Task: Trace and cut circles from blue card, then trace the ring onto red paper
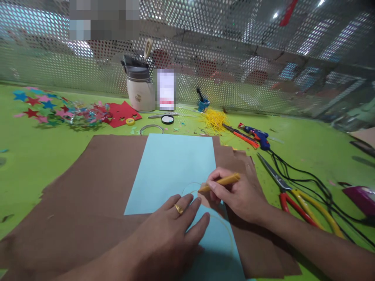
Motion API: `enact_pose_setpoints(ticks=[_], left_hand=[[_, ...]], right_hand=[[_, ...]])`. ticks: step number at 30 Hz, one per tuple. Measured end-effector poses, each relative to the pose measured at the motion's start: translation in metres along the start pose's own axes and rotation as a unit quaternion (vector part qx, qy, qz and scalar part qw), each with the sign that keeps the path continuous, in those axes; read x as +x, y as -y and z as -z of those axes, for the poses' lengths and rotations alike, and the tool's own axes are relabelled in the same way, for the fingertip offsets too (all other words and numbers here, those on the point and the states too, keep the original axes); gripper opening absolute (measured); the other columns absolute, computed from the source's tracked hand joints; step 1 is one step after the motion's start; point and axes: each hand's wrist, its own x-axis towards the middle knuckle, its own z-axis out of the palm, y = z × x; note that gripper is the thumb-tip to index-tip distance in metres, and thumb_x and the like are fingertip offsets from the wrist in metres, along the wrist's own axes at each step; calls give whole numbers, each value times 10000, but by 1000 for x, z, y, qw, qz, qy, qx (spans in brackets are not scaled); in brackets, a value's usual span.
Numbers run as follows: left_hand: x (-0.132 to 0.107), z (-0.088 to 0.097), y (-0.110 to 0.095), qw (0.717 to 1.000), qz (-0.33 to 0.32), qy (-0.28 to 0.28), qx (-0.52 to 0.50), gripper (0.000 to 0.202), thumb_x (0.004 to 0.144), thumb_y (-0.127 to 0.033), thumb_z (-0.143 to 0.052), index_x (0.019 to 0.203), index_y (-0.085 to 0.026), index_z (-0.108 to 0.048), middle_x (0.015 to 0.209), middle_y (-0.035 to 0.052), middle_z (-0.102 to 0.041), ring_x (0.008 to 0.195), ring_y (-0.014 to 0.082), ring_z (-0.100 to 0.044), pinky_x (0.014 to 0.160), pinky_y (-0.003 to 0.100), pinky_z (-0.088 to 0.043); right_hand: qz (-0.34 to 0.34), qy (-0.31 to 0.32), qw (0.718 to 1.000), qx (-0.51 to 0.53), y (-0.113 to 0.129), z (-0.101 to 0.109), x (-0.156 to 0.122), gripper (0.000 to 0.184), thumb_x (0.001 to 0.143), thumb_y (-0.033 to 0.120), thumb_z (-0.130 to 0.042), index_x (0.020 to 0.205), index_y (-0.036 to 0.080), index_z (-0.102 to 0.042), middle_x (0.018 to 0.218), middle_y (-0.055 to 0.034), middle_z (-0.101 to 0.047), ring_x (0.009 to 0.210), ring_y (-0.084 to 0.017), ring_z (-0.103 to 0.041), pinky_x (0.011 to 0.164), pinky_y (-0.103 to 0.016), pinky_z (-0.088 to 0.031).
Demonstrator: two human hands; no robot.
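A light-blue sheet of paper lies on large brown paper sheets. My left hand rests on the blue paper with its fingers spread, a gold ring on one finger. Under its fingertips is a small brown paper piece, partly covered. My right hand grips a yellow marker, its tip at the edge of that piece. Faint curved lines run around the brown piece, and a larger yellow curve shows lower on the blue paper.
Scissors, a glue gun with its black cord and an orange cutter lie right. Yellow paper shreds, a white jug, red paper and a star garland are behind. A perforated metal screen borders the green table.
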Motion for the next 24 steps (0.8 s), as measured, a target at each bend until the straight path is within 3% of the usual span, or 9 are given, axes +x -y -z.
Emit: enact_pose_setpoints(ticks=[24], left_hand=[[2,3,-1,1000,2,-5,9,302,972,-319,-450,1192,-167,-592,1252,158,-643,1150,312,-584,933,445,-452]], right_hand=[[0,6,1000,-24,-1,0,1,187,933,328,-502,816,196,-564,646,26,-578,588,-134,-542,587,-273,-443]])
